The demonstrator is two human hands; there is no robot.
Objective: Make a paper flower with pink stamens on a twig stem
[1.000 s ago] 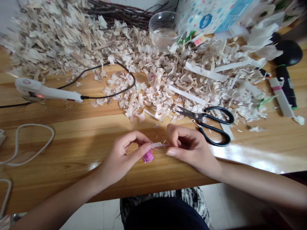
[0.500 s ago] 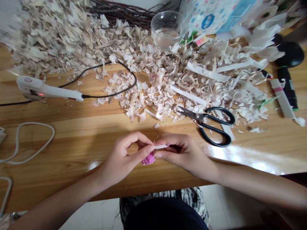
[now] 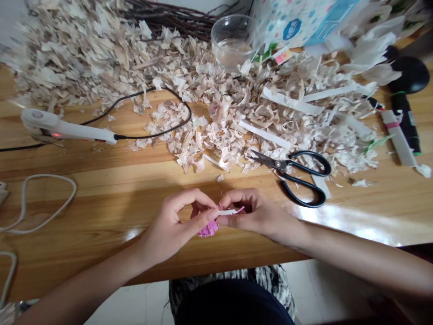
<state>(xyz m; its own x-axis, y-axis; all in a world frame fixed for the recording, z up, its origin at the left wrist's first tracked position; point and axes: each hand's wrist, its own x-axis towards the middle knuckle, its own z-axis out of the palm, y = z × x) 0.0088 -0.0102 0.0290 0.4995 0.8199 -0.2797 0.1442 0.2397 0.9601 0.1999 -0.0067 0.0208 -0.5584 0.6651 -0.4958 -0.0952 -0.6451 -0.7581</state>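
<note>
Near the table's front edge my two hands meet around a small pink fringed paper piece (image 3: 207,229) with a white strip (image 3: 228,212) at its top. My left hand (image 3: 187,214) pinches it between thumb and fingertips, and the pink fringe hangs below the thumb. The fingers of my right hand (image 3: 248,210) are closed at the strip's other end, where a thin pink end sticks out. How the strip joins the pink part is hidden by my fingers. Black-handled scissors (image 3: 292,174) lie half open beyond my right hand.
A wide heap of pale dry flakes (image 3: 216,104) covers the back. In it stand a clear plastic cup (image 3: 233,43) and dark twigs (image 3: 176,20). A white corded tool (image 3: 67,128) with a red light lies left, above a white cable (image 3: 23,194). White paper strips (image 3: 264,134) lie near the scissors.
My fingers have shifted slightly on the pink paper. The right hand's fingertips have curled closer to the left, and the fringe sits a little lower and further left.
</note>
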